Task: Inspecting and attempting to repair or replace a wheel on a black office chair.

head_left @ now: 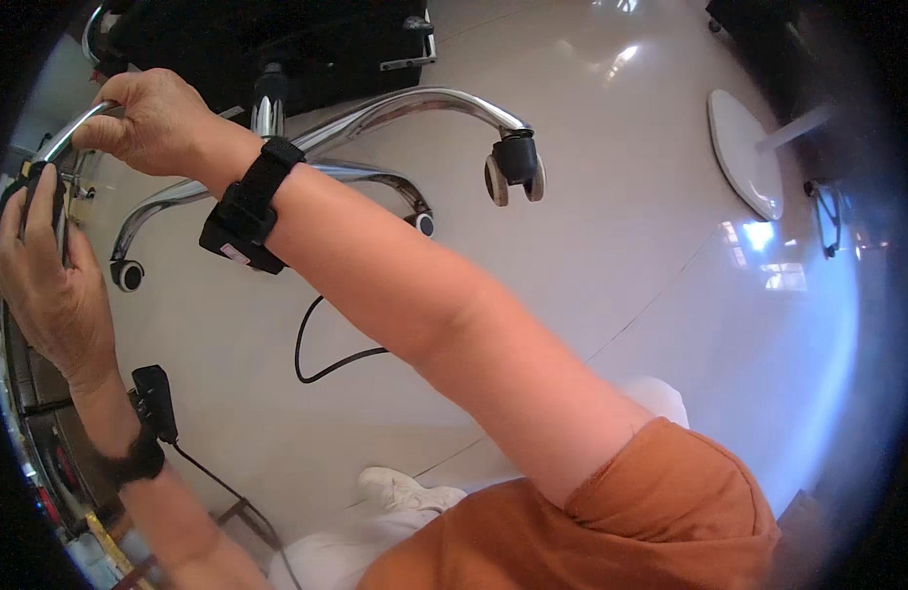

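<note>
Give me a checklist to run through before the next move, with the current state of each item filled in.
1. Right hand gripping the chrome bar: ok, thumb and fingers close around it.
2. Left hand secure on the dark piece: cannot tell; fingers lie against it, but their hold is partly hidden.
3. Both hands well inside the view: not ok, they crowd the distorted left rim.
4. White shoe clear of the chair's visible casters: ok, apart from them.
5. Black cable tidied away: not ok, it makes a loose loop near the right forearm.
</note>
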A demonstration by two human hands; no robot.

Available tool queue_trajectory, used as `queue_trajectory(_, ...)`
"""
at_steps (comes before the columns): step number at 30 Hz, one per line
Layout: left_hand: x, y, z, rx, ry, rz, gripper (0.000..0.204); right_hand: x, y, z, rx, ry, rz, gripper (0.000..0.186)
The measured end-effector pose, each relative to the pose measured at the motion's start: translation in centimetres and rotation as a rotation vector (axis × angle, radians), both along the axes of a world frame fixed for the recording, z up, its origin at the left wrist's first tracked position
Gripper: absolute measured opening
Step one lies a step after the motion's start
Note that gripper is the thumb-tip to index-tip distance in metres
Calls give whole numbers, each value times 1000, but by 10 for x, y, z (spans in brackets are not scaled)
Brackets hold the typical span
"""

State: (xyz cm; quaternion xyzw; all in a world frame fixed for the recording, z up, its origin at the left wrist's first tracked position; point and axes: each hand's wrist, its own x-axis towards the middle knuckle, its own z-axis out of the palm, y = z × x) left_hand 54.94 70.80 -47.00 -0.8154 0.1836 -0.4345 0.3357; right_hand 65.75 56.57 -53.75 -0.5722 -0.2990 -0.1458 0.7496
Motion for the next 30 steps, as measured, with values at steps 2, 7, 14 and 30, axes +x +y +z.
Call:
queue_trajectory(2,2,2,0,-2,-6,-19,52,3,5,-1,10,-32,-45,39)
queue_trajectory(7,3,-5,-13,-453,96,-91,44,2,11,-3,62,-11,-20,35)
queue_trajectory(14,-14,-54,-53,-1731,285,-655,48,-37,-51,25,-524,43,-110,37)
queue_trajectory(30,-9,-252,-169,-1975,1556,-479,48,-142,-290,-116,-588,389,-250,47)
